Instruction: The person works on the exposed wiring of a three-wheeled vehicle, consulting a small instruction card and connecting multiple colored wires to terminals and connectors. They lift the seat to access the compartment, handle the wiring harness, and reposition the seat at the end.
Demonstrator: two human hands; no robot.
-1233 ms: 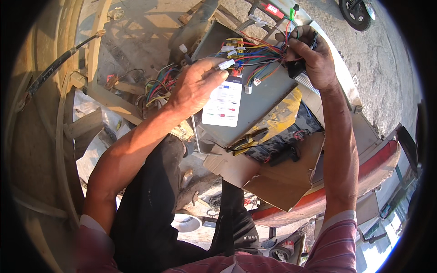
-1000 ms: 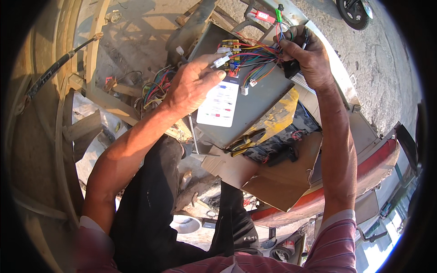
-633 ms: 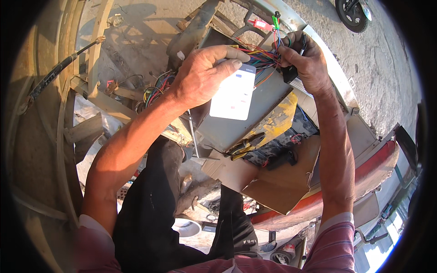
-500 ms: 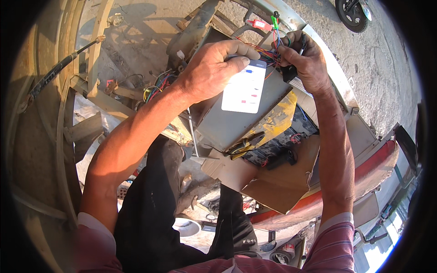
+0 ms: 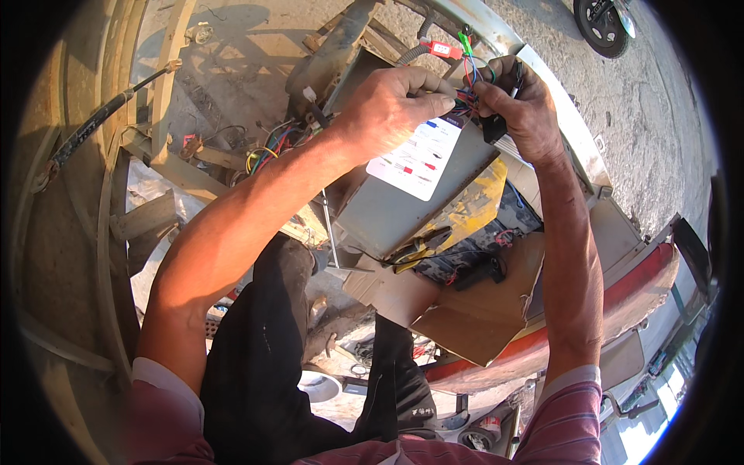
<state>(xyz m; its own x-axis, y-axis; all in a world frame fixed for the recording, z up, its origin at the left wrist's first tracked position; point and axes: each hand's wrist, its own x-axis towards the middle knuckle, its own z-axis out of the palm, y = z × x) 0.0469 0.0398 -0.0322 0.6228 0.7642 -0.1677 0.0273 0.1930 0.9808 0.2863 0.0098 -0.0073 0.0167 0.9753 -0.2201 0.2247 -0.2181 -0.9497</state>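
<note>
A bundle of thin coloured wires (image 5: 467,97) runs between my hands over the grey metal box. My left hand (image 5: 395,108) comes in from the left, thumb and forefinger pinched together on wires at the bundle's edge. Below it hangs a white printed card (image 5: 415,161) with small coloured pictures, tilted, its upper part behind my fingers. My right hand (image 5: 521,112) is closed round wires, with a black connector (image 5: 493,128) beneath its fingers. A green connector (image 5: 465,43) and a red connector with a white label (image 5: 444,50) stick out beyond the bundle.
The grey metal box (image 5: 387,205) lies below the card, beside a worn yellow panel (image 5: 473,205). Yellow-handled pliers (image 5: 418,252) and an open cardboard box (image 5: 484,310) are nearer me. More loose wires (image 5: 267,155) lie left. A wheel (image 5: 601,27) stands far right.
The card has swung, its lower edge now tilted, and sits slightly lower. My left hand has shifted a little toward the right, its fingertips now on the wires. My right hand is nearly still.
</note>
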